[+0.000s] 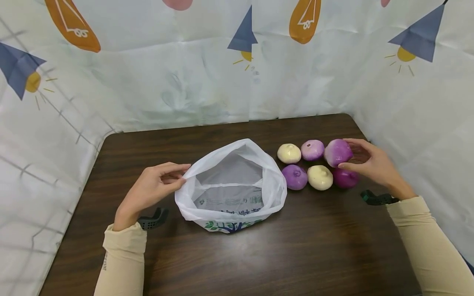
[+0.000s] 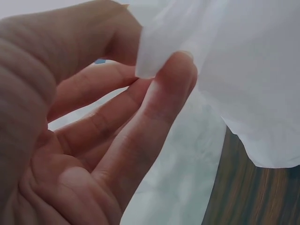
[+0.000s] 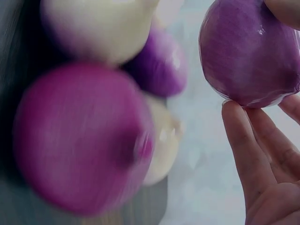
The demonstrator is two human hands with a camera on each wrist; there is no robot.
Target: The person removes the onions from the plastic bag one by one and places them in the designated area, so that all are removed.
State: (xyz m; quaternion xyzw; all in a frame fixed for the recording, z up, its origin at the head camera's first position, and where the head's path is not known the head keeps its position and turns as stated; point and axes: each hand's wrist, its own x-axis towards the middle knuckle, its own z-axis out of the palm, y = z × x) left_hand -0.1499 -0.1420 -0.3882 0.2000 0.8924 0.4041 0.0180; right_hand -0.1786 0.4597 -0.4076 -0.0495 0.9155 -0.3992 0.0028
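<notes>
A white plastic bag (image 1: 231,205) stands on the table with its mouth spread wide, printed with a green and blue tree. At its left rim, my left hand (image 1: 153,187) pinches the plastic between thumb and fingers; the left wrist view shows the folded bag edge (image 2: 150,56) in that pinch. My right hand (image 1: 374,162) grips a purple onion (image 1: 338,153) with a pale patch, lifted over a dark magenta onion (image 1: 347,178). The right wrist view shows fingertips against the held onion (image 3: 248,56). Inside the bag, printed plastic shows through the opening.
Beside the bag's right edge lie a violet onion (image 1: 294,177), a cream onion (image 1: 320,177), another cream onion (image 1: 289,153) and a light purple onion (image 1: 312,150). The dark wooden table (image 1: 259,263) ends at a patterned cloth curtain (image 1: 148,82) behind and at both sides.
</notes>
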